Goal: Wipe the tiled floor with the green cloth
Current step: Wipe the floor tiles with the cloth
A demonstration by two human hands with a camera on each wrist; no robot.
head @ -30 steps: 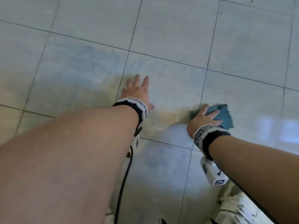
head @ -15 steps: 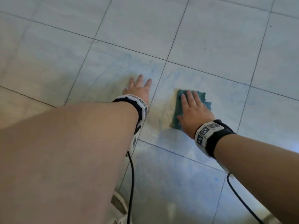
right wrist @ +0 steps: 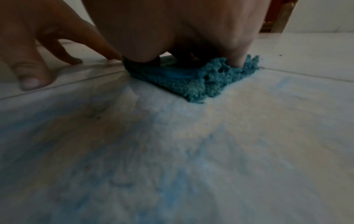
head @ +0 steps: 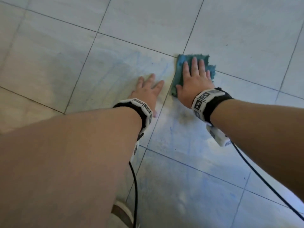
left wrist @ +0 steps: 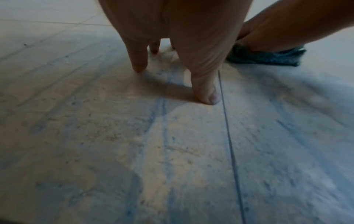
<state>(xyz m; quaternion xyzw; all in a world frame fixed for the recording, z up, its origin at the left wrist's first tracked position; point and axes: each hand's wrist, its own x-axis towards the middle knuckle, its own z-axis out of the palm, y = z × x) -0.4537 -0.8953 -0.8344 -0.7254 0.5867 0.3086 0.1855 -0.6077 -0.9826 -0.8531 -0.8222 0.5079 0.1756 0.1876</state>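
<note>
The head camera looked steeply down from above onto the tiled floor (head: 230, 30), both forearms reaching away from it toward the green cloth (head: 181, 63). The left wrist camera sat low, just above the floor, facing along the left hand (left wrist: 172, 30); the cloth (left wrist: 268, 58) lay beyond it to the upper right. The right wrist camera sat equally low and nearer the cloth (right wrist: 191, 81), facing along the right hand (right wrist: 172, 30), with the left hand (right wrist: 28, 45) left of the cloth. All three views shared the cloth and the blue-streaked tiles (right wrist: 172, 151) near it.
</note>
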